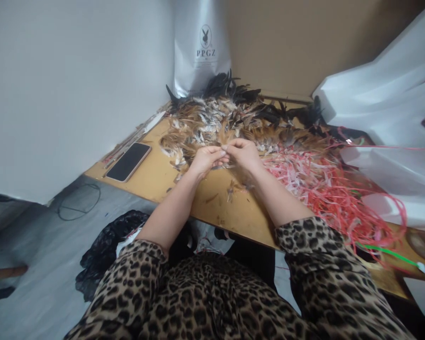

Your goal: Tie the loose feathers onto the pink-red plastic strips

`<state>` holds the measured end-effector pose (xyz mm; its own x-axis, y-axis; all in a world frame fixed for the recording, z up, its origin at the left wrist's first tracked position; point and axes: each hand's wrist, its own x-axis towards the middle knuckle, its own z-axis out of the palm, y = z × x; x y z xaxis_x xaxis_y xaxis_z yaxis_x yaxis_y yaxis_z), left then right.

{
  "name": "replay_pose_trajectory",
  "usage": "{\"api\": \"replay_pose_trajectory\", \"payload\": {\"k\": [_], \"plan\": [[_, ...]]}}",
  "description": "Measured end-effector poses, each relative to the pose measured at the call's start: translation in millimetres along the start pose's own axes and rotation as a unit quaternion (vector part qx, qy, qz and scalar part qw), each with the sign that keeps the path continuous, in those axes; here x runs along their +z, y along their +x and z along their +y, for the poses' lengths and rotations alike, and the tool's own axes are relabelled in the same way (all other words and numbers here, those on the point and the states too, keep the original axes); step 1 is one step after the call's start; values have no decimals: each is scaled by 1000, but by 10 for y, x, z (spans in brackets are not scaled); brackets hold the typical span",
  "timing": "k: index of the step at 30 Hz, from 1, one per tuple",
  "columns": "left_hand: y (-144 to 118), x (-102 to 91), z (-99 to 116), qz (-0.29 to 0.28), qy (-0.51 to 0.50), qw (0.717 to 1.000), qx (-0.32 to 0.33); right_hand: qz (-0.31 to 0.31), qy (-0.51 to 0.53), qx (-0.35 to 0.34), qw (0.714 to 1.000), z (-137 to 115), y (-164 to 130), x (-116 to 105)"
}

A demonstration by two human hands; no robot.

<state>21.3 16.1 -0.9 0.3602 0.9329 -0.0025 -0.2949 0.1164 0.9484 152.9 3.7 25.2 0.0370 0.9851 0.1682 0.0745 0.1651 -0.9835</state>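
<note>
- The left hand (206, 160) and right hand (243, 153) meet over the wooden table (156, 174), fingertips pinched together on a small bunch of brown feathers (225, 138) that fans up from between them; both hands are closed in a pinch grip on that bunch.
- The bunch sits at the near edge of a large feather pile (230, 118), brown and white in the middle and black along the far side, spread across the back of the table.
- A few loose feather scraps (233, 188) lie on the bare wood just below the hands.
- To the right of the right hand, touching the pile, lies a tangle of red and pink plastic strips (318, 184).
- A smartphone (128, 162) lies face up near the table's left edge, well apart from the hands.
- A silver bag printed "PPGZ" (202, 47) stands against the wall behind the pile.
- White plastic bags (386, 113) are heaped at the far right.
- Leopard-print sleeves (315, 241) cover the forearms.
</note>
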Motion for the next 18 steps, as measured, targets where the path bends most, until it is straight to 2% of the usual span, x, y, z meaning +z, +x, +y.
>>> {"api": "replay_pose_trajectory", "payload": {"k": [3, 5, 7, 9, 11, 15, 16, 18], "plan": [[0, 5, 26, 10, 2, 1000, 11, 6, 29, 17, 999, 61, 21, 12], [7, -5, 49, 30, -13, 999, 18, 2, 9, 16, 1000, 91, 38, -13], [20, -31, 72, 62, -48, 997, 20, -19, -64, -9, 998, 106, 47, -63], [37, -69, 87, 97, -91, 991, 21, -63, -190, -56, 978, 96, 36, -111], [52, -109, 94, 116, -129, 984, 29, -114, -338, -106, 928, 59, -3, -129], [65, -160, 95, 122, -167, 978, 30, -194, -564, -152, 788, -33, -133, -33], [65, -165, 96, 126, -173, 977, 25, -205, -595, -153, 762, -44, -161, 5], [64, -169, 100, 136, -183, 974, 18, -211, -633, -151, 729, -41, -195, 70]]}}
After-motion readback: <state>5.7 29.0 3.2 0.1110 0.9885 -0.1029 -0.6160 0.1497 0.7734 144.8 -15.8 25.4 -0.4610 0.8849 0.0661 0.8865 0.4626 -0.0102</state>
